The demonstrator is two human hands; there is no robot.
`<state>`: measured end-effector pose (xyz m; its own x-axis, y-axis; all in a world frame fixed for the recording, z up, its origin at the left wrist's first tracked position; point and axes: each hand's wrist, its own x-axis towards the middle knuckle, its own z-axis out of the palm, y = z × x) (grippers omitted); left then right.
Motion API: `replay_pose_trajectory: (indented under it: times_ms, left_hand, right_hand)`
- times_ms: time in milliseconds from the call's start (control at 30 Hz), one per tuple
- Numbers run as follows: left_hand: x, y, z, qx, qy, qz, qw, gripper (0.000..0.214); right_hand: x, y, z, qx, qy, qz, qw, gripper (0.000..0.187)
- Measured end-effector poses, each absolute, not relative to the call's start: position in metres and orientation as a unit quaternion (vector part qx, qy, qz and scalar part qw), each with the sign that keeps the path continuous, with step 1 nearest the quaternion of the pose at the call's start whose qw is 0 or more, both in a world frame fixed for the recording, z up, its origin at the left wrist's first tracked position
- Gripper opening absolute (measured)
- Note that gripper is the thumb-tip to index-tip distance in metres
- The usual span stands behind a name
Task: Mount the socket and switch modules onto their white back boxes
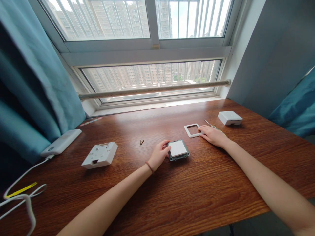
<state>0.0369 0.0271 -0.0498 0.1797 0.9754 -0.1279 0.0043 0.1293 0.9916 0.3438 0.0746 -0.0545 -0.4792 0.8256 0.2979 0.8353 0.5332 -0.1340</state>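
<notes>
Left hand [159, 155] pinches the squarish, grey-edged module [178, 149] — white face up; right hand [213, 135], loosely extended, touches the flat-lying white frame [195, 135] — grip unclear.

On my feed, daylight's from the barred window [147, 55] ahead; sky [183, 19] btw. bars is blown out. Pale glare on the wood-grain desk [209, 183] nr the windowsill [157, 106], dimmer up front. Blue curtain [54, 85] folds go v. dark, L. Soft shadow under the gray-framed white module [178, 149]. Wide-angle stretch at edges; ctr. fairly sharp.
</notes>
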Motion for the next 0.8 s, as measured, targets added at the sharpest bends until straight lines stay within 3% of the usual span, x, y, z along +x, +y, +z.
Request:
replay_pose_trajectory:
  times_ms: [400, 800]
  left_hand:
    - [0.037, 0.025, -0.048, 0.533, 0.486, 0.415, 0.554, 0.029]
    - [0.032, 0.023, -0.053, 0.601, 0.504, 0.418, 0.458, 0.032]
  right_hand:
    - [0.345, 0.075, -0.057, -0.532, -0.832, -0.028, 0.155, 0.037]
    - [0.370, 0.069, -0.046, -0.743, -0.659, -0.052, 0.106, 0.029]
